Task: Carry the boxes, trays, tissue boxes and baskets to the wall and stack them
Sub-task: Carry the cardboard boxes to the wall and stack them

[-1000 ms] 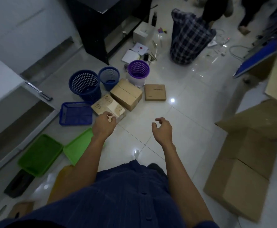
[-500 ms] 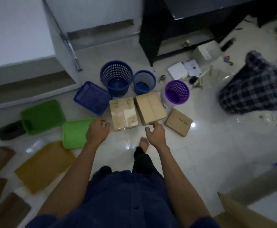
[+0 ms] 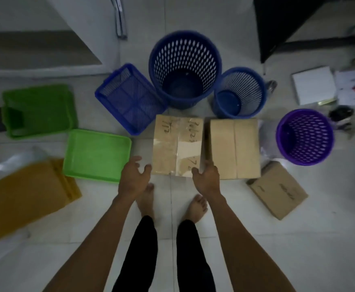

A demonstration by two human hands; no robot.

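Note:
A taped cardboard box [image 3: 177, 145] with handwriting lies on the floor right in front of my feet. My left hand [image 3: 134, 177] hovers open at its near left corner, fingers spread, just short of it. My right hand [image 3: 206, 177] is at the near right corner, in the gap beside a second plain cardboard box [image 3: 234, 148]; its fingertips seem to touch the taped box. A smaller flat box [image 3: 277, 190] lies to the right. Behind stand a large blue basket [image 3: 185, 68], a small blue basket [image 3: 238, 92], a blue mesh tray [image 3: 130, 98] and a purple basket [image 3: 305, 137].
Two green trays [image 3: 97, 154] [image 3: 38, 110] and a yellow tray [image 3: 25, 192] lie on the floor at left. White cabinet [image 3: 46, 28] stands at the back left, dark furniture [image 3: 298, 22] at the back right. Papers [image 3: 313, 85] lie at the far right.
I have stepped up to the boxes and now look straight down at them. Both hands have dropped to the near corners of the taped box.

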